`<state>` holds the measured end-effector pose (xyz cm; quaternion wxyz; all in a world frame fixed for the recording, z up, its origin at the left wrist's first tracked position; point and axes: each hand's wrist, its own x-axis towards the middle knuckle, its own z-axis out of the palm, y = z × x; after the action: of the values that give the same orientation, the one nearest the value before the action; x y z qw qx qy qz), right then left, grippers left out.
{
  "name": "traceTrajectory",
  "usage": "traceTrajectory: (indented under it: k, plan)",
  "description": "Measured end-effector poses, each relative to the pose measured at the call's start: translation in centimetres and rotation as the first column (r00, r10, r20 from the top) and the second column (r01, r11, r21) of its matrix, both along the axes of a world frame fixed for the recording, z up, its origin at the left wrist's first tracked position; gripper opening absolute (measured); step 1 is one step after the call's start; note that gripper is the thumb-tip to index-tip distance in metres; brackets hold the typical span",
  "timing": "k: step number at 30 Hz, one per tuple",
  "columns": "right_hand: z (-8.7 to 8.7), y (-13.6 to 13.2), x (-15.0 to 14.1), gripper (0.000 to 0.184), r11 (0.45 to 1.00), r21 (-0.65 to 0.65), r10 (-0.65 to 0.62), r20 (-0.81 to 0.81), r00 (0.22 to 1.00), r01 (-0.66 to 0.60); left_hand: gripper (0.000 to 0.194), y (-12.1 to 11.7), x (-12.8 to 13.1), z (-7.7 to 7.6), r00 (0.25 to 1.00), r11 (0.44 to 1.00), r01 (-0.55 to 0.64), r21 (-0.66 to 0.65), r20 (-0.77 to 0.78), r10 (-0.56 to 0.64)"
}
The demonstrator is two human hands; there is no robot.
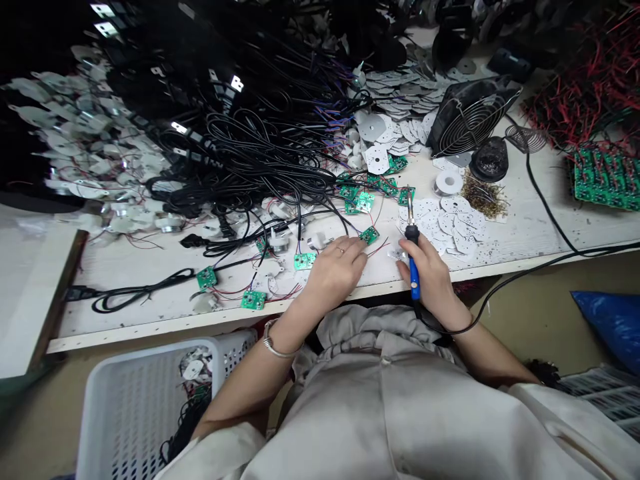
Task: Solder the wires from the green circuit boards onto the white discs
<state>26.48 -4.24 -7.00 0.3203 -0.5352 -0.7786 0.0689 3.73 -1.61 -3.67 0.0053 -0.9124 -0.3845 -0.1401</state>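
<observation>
My left hand (336, 265) rests on the white workbench (520, 227), fingers curled, their tips touching a small green circuit board (369, 235) with thin red wires. My right hand (429, 272) is closed round a blue-handled soldering iron (412, 257), its tip pointing away from me above the bench. A small white part (400, 254) lies by the right fingers. More green boards (364, 201) lie just beyond both hands, and others (253, 299) sit to the left near the bench's front edge.
A big tangle of black power cords (250, 133) fills the bench's back left. White round discs (450, 220) lie to the right, with a black fan (470, 117), a solder spool (449, 182) and brass tip cleaner (483, 195). A white basket (130, 407) stands below left.
</observation>
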Motion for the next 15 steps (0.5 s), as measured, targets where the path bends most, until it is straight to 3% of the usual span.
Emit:
traceTrajectory:
  k: [3, 7, 9, 12, 15]
  plan:
    - [0.1, 0.0, -0.9, 0.045, 0.999, 0.004, -0.033, 0.002, 0.999, 0.033, 0.018, -1.5, -0.5, 0.4, 0.997, 0.997, 0.069, 0.024, -0.030, -0.068]
    - [0.0, 0.0, -2.3, 0.043, 1.000, -0.022, 0.006, -0.005, 1.000, -0.006, 0.027, -2.6, 0.2, 0.6, 0.990, 0.990, -0.125, 0.059, -0.065, 0.128]
    - [0.2, 0.1, -3.0, 0.042, 0.999, -0.048, -0.008, -0.005, 1.000, 0.008, 0.019, -2.5, 0.7, 0.4, 0.977, 0.977, -0.192, 0.092, -0.077, 0.200]
    - [0.6, 0.2, -3.3, 0.040, 0.998, -0.064, -0.020, -0.027, 0.999, 0.018, 0.018, -2.1, 1.2, 0.0, 0.975, 0.971, -0.200, 0.133, -0.073, 0.211]
    - [1.3, 0.2, -1.6, 0.035, 0.998, 0.046, -0.025, -0.138, 0.990, 0.031, 0.017, -1.9, 0.7, -0.4, 0.984, 0.976, -0.175, 0.128, 0.025, 0.174]
